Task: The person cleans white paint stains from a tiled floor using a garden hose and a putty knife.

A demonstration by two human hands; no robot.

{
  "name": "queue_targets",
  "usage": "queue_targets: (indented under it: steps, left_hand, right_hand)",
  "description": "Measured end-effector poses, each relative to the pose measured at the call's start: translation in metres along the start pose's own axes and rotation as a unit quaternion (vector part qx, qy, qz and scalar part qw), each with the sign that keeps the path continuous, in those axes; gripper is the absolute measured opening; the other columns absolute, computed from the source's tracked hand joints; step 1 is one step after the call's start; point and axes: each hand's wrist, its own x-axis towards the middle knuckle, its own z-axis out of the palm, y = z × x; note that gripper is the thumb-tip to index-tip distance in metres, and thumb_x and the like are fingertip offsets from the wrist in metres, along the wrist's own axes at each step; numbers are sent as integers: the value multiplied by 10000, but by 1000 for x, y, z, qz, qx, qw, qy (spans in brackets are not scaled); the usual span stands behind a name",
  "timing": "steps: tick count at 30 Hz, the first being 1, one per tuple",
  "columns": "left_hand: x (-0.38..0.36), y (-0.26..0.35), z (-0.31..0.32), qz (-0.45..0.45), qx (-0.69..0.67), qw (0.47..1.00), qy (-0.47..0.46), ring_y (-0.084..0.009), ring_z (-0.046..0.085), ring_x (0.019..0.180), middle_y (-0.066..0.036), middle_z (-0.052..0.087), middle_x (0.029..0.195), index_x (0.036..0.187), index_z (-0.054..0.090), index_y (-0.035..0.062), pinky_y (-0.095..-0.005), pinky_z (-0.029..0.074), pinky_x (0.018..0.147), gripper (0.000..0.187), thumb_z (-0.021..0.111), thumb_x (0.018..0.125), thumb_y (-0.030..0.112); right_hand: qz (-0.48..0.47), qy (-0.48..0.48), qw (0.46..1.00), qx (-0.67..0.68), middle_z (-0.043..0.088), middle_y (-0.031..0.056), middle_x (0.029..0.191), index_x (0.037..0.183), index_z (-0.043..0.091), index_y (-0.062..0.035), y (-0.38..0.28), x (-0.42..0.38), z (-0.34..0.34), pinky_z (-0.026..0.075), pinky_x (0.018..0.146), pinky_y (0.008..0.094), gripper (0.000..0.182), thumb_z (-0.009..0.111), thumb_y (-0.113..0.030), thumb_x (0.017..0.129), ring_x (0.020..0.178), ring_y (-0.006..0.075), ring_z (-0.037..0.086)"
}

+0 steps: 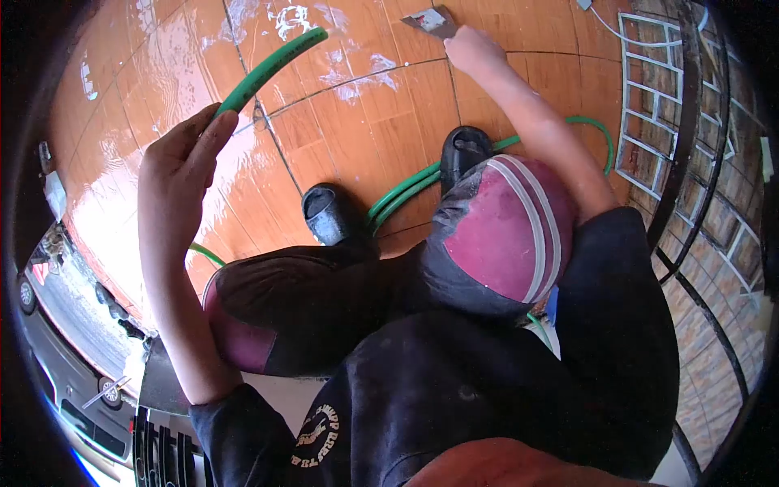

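Note:
My left hand (182, 158) is wrapped round a green hose (272, 69), whose free end points up and to the right over the floor. At the top right of centre, my right hand (473, 50) grips a scraper (432, 22) with a wide metal blade. The blade is near the orange tiled floor (324, 134); whether it touches cannot be made out. White smears (369, 77) mark the tiles between the hose end and the scraper. Water shines on the tiles at the left.
Black slippers (324, 213) are on my feet. More green hose (410, 188) runs between and behind them. White rectangular frames (653, 101) and black cables (714, 174) lie at the right. A parked vehicle (77, 381) stands at the lower left.

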Motion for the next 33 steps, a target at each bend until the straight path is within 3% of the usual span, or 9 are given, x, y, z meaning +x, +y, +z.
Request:
queue_targets:
  steps: [6,8,16,19,21,24,28,30,33]
  left_hand:
    - [0,-6,5,-1,-9,1000,1,-40,394,515,5,476,572,1132,648,-13,-220,300,461,415,630,895,327]
    - [1,-5,5,22,0,1000,10,-8,331,453,50,444,567,1163,621,-23,-190,236,402,415,616,911,307]
    - [1,-6,4,16,2,999,27,-20,347,461,43,443,563,1160,623,-27,-194,247,417,428,623,905,317]
    - [0,-9,3,2,0,1000,30,-23,350,463,38,440,559,1154,626,-29,-199,254,421,431,627,902,321]
    - [-1,-8,-2,-10,-1,1000,17,-23,349,463,37,431,550,1148,628,-32,-198,251,421,417,623,906,308]
    - [6,-14,-2,11,-12,999,34,-19,345,455,39,433,546,1147,628,-33,-196,244,414,411,621,908,301]
    - [5,-7,-7,0,-22,999,35,-15,343,447,42,440,546,1150,625,-36,-196,242,406,412,622,907,297]
    - [3,-4,-9,-28,-14,999,16,-45,386,528,17,444,579,1123,652,-13,-224,314,483,403,634,893,318]
    - [11,-6,-10,-14,-31,999,4,-46,388,532,16,451,586,1126,650,-15,-222,318,487,404,633,894,315]
  right_hand:
    - [-51,10,999,0,637,229,1090,1051,664,-11,-3,-10,-13,477,884,493,349,503,-227,829,1036,405,603]
    - [-52,12,999,-11,640,231,1076,1041,669,-14,-10,1,-10,478,881,493,337,501,-204,820,1028,408,605]
    - [-82,23,996,15,637,231,1082,1033,665,-1,-30,24,-4,483,872,491,328,481,-165,816,1032,408,603]
    - [-77,11,997,5,646,226,1061,1022,666,3,-31,8,3,486,868,479,323,484,-175,822,1014,399,614]
    - [-129,-17,991,-33,626,252,1076,1032,648,12,-26,8,0,475,865,498,378,515,-291,849,1006,412,605]
    - [-93,30,995,-2,651,216,1062,1049,662,-8,-52,40,-16,490,874,461,330,471,-175,838,1024,374,620]
    - [-80,5,996,-49,647,215,1078,1073,659,-24,-43,10,-2,491,872,463,335,467,-177,845,1028,370,620]
    - [-70,-5,994,-80,633,214,1114,1101,647,-36,-45,15,-13,484,885,464,348,463,-195,853,1054,374,606]
    - [-73,30,997,20,615,202,1163,1144,626,-43,-72,60,-32,468,915,456,370,471,-211,853,1095,370,585]
